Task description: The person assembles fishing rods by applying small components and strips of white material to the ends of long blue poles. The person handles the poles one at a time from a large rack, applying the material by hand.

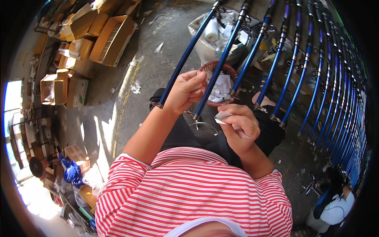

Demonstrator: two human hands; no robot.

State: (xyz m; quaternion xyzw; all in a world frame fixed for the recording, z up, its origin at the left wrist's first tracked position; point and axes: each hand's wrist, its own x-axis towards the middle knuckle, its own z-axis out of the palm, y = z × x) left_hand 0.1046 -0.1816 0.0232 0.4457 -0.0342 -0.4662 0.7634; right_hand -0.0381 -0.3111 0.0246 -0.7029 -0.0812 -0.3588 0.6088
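Observation:
Several blue fishing rods (226,59) hang slanted in a long row, metal fittings at their lower ends. My left hand (187,91) is between the first rod (188,49) and the second, its fingers pinched close beside the second rod's shaft. Whatever lies in that pinch is hidden. Lower and to the right, near the second rod's end, my right hand (241,125) is closed on small white paper pieces (222,117); one sticks out between thumb and fingers. Below the rods is a red woven basket (202,68) holding white paper scraps (222,87).
A large whitish sack (197,29) of plastic and paper waste stands beyond the basket. Open cardboard boxes (108,41) are stacked at the far left. Scraps litter the concrete floor (152,47). Another person (335,209) bends at the lower right, beside the rod row.

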